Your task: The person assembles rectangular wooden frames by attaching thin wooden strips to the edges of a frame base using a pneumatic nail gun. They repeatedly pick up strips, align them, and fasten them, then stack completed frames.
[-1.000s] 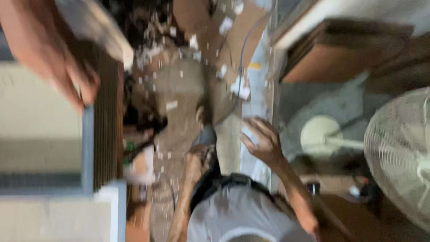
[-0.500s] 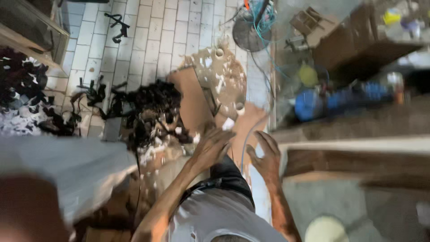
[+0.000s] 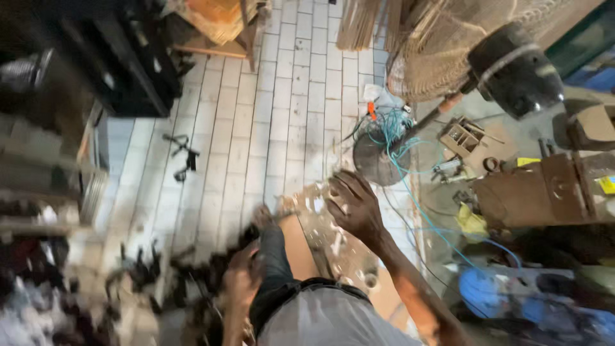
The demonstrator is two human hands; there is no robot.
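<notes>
I read the head view as looking steeply down over my own torso onto a tiled floor [image 3: 288,109]. My right hand [image 3: 353,206] is raised with the fingers spread and released; it grips nothing, and it hangs above a sheet of brown cardboard [image 3: 333,243] strewn with pale scraps. That cardboard lies on the floor just in front of my body, near the floor's right edge. My left hand [image 3: 240,282] is low beside my left leg (heavily blurred), so I cannot tell whether it is clenched or released, nor whether it holds anything. Just left of it sits a heap of dark scraps [image 3: 192,282]. Past the cardboard stands a round fan base [image 3: 375,160] tangled with a blue cable [image 3: 410,192]; the fan head [image 3: 442,51] leans toward the upper right. A few dark pieces [image 3: 180,154] lie apart on the tiles at left.
</notes>
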